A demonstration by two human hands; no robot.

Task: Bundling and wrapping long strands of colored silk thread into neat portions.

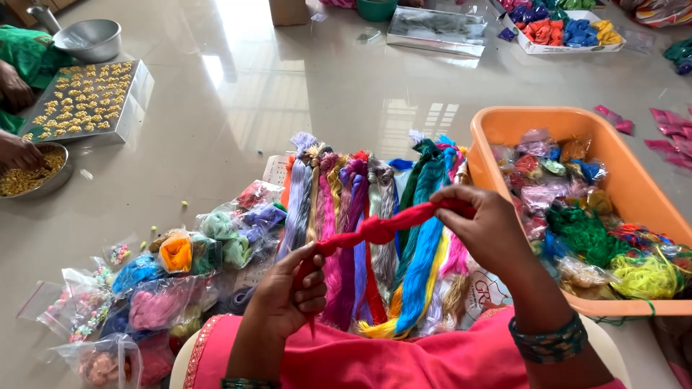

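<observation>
Big pale floor [303, 86] all round, shiny, with things spread across it. On the right sits an orange tub [620, 144], heaped with small clear packets of coloured thread. In the middle, close to the lap, a fan of thread bundles [375, 238] lies flat, long strands running near to far in purple, pink, grey, teal, blue and yellow. Left of that, a scatter of plastic packets [173, 288] holding thread and beads. Far left, a flat tray [83, 101] carries rows of small golden pieces, with a steel bowl [90, 37] beyond it, and another person's hand [18, 153] rests at a dish [36, 176] of the same golden bits. Far right, a white box [566, 32] shows red, blue and yellow thread.

Now the action: a red skein [378, 229], twisted with a knot at its middle, stretches between both hands above the fan. Its long axis slants from near-left up to far-right. The left hand [288, 295] is closed tight round the lower, nearer end; the right hand [483, 223] pinches the upper, farther end, fingers curled over it. The knot sits about midway, no nearer one hand than the other.
</observation>
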